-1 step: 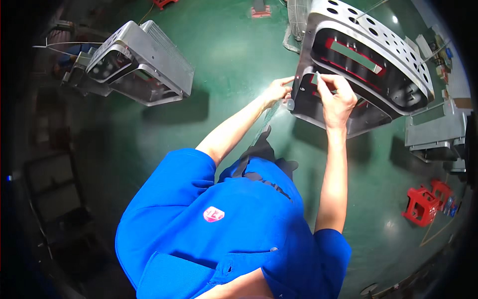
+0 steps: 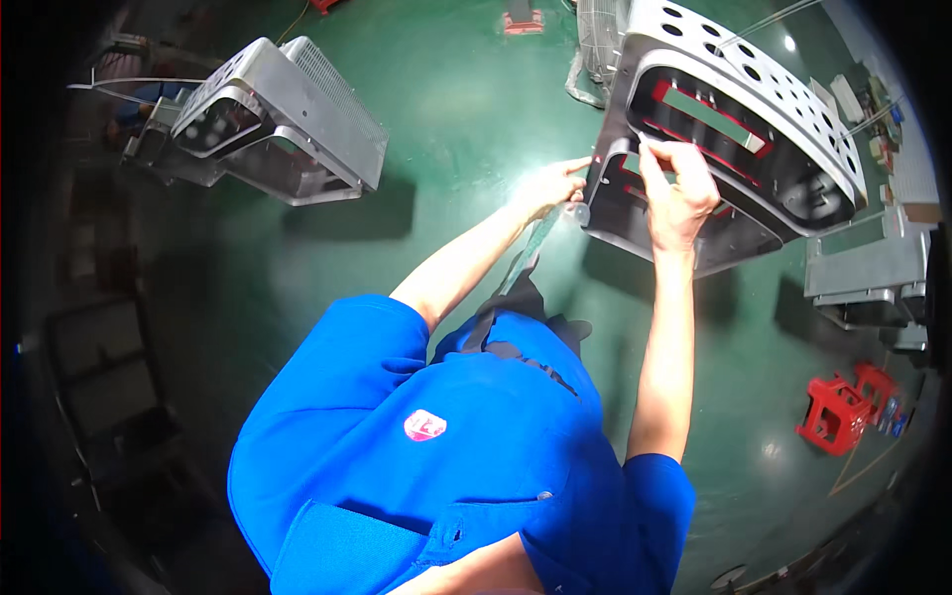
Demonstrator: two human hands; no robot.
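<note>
A large grey sheet-metal housing [image 2: 635, 104] with round holes and red-edged openings hangs at the upper right. My right hand [image 2: 682, 198] is at its near face, thumb and fingers pinched on a small whitish piece [image 2: 643, 141], too small to name. My left hand [image 2: 547, 190] is beside the housing's left edge, its index finger stretched towards that edge and its other fingers curled. From the left hand hangs a clear greenish strip [image 2: 535, 243], with a round translucent part [image 2: 575, 214] next to the fingers; how it is gripped is partly hidden.
A similar grey housing [image 2: 317, 109] hangs at the upper left, and another grey metal part [image 2: 863, 263] is at the right. Red stools [image 2: 833, 415] stand on the green floor [image 2: 476, 109] at the lower right. A wire-guarded fan [image 2: 598, 40] is behind the near housing.
The near housing sits slightly farther right in the picture. My right hand has shifted slightly right, its fingertips a little higher. The clear strip shows a little more; my left hand has barely moved.
</note>
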